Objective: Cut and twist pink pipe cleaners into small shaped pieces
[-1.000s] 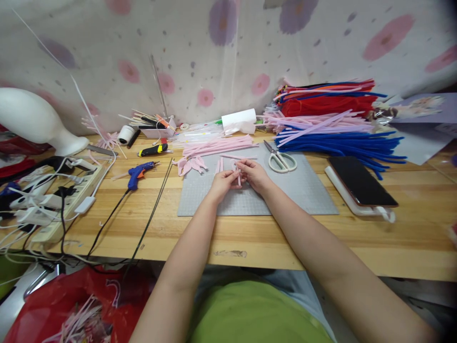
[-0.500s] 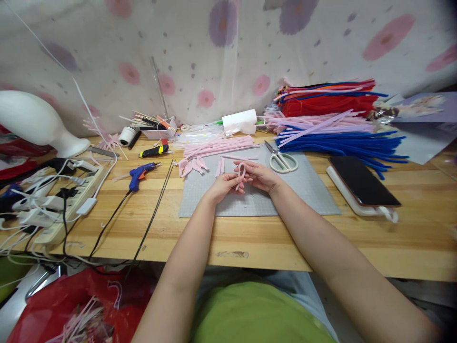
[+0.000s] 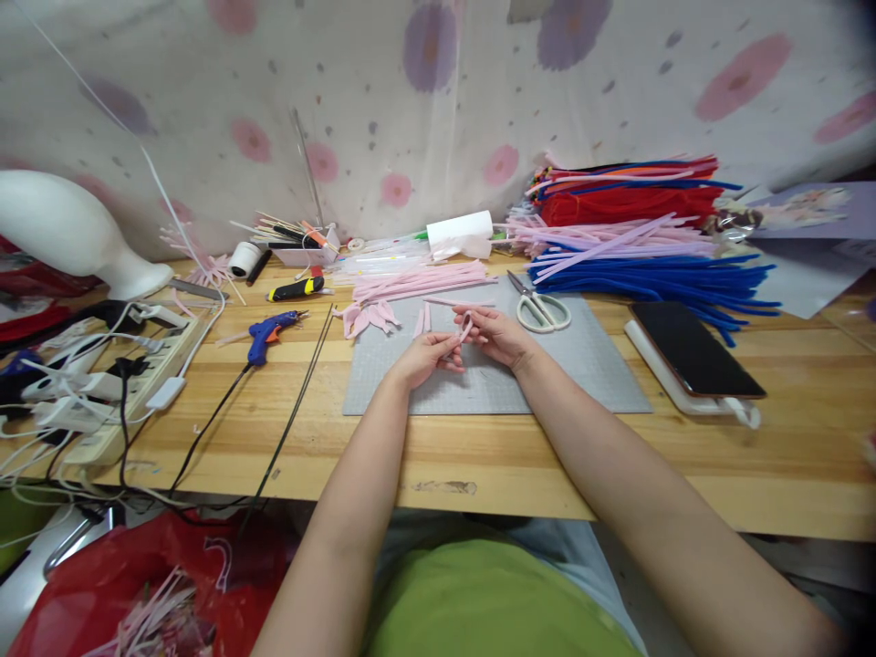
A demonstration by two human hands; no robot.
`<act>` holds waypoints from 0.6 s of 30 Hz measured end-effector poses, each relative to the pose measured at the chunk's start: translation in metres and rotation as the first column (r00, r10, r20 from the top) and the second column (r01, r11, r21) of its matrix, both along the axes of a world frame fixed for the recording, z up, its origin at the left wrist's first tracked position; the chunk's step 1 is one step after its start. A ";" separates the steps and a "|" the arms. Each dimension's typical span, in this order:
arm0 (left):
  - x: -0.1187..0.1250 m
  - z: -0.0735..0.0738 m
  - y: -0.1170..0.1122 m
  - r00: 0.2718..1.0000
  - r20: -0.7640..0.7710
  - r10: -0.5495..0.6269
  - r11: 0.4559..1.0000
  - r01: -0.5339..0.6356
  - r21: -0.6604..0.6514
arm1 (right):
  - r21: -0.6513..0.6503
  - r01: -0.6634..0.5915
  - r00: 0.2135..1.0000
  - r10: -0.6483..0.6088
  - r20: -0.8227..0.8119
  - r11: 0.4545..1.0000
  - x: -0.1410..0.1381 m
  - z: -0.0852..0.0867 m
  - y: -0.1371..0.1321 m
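Observation:
Over the grey cutting mat [image 3: 581,374], my left hand [image 3: 425,354] and my right hand [image 3: 498,335] both pinch one pink pipe cleaner [image 3: 464,325] bent into a small loop. The left fingers hold its lower ends, and the right fingers grip the loop's side. Short cut pink pieces [image 3: 422,317] lie on the mat just beyond my hands. Finished folded pink shapes [image 3: 366,317] rest at the mat's far left corner, with a bundle of straight pink pipe cleaners [image 3: 419,279] behind them.
White scissors [image 3: 542,308] lie right of my hands. Stacked red, pink and blue pipe cleaners [image 3: 636,237] fill the back right, with a phone [image 3: 694,349] on a stand nearby. On the left are a blue glue gun [image 3: 268,330], a utility knife [image 3: 294,288], a power strip [image 3: 116,374] and cables.
The straight pink pipe cleaner held between both hands has been bent into a loop. My hands have shifted slightly, staying over the mat.

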State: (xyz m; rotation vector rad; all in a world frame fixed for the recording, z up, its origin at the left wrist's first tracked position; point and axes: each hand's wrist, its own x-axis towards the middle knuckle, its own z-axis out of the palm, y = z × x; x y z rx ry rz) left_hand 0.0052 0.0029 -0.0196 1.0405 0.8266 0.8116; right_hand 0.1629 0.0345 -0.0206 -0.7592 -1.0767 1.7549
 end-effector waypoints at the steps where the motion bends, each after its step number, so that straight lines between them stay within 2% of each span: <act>1: -0.001 0.000 0.000 1.000 0.009 -0.012 1.000 0.012 0.013 | 0.000 0.021 1.000 -0.021 -0.004 1.000 -0.001 -0.001 0.001; 7: 0.000 0.000 -0.003 0.997 0.009 -0.075 0.993 0.074 0.087 | -0.015 0.059 0.997 -0.060 -0.058 0.998 0.000 0.000 0.001; 13: 0.002 -0.002 -0.001 0.999 -0.035 -0.001 1.000 0.002 0.017 | 0.000 0.047 0.999 -0.047 -0.013 0.999 -0.002 0.001 -0.001; 18: 0.003 0.001 -0.003 0.998 -0.053 -0.029 0.999 0.031 0.025 | 0.005 0.059 0.998 -0.059 -0.010 0.998 -0.003 0.002 -0.001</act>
